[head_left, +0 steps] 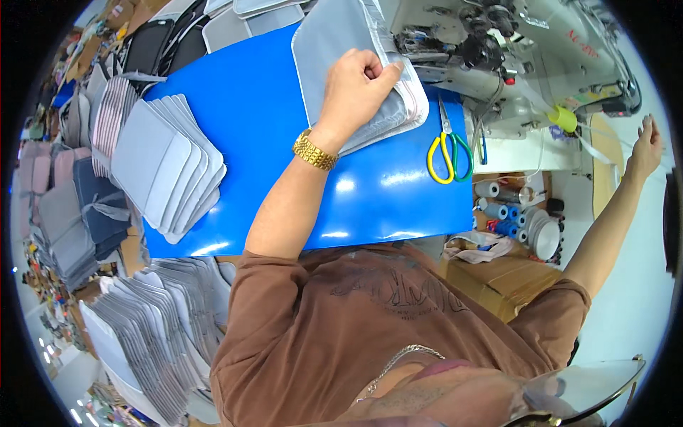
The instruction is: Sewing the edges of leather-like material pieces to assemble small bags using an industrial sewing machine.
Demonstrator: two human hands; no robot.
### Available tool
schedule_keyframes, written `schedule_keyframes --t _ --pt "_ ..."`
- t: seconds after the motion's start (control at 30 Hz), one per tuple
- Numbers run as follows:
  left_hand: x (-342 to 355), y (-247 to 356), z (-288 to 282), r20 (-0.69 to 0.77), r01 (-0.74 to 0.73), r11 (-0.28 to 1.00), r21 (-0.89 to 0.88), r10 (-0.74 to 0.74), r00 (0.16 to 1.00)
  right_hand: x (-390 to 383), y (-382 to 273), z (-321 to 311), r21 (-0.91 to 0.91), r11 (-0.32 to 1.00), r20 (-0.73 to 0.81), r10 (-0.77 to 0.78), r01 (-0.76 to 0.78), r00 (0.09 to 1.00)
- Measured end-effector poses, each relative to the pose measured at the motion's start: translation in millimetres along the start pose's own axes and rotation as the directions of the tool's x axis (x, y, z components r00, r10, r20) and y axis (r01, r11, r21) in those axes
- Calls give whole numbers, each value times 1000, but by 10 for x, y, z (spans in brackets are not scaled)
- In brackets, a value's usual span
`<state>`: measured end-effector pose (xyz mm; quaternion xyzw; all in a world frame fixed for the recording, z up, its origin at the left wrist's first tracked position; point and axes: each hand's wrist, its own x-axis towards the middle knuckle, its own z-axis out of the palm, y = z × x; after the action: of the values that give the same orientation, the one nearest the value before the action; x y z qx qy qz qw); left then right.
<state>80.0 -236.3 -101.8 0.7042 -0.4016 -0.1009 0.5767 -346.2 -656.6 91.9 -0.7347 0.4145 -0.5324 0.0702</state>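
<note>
My left hand [359, 89], with a gold watch [314, 150] on its wrist, is closed at the edge of a grey fabric panel [324, 50] with rounded corners. Its thumb lies along the pale binding of the panel, and the curled fingertips are partly hidden. That panel rests on a blue tabletop [263, 178], beside the needle end of a sewing machine [491, 67]. Far to the right, my right hand [644, 151] is raised with its fingers bunched together; what they hold, if anything, is too small to tell. A white tape [597, 146] hangs near that hand.
Scissors [449, 153] with yellow and green handles lie right of the panel. Fanned grey panels [167, 167] cover the table's left side; a larger stack [149, 327] stands below. Thread spools [509, 217] and a cardboard box [505, 281] sit under the machine's side.
</note>
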Motion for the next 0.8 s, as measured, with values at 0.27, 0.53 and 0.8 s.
schedule_keyframes --t 0.27,0.53,0.8 --pt "-9 -13 44 -29 -42 998 42 43 999 610 1186 191 427 807 183 364 -408 913" --pt "-84 -44 -160 15 -88 996 4 88 996 1130 1196 6 211 852 383 379 -479 842" --pt "-149 -279 -381 49 -43 974 224 33 998 1374 1363 4 -63 984 498 177 -169 849"
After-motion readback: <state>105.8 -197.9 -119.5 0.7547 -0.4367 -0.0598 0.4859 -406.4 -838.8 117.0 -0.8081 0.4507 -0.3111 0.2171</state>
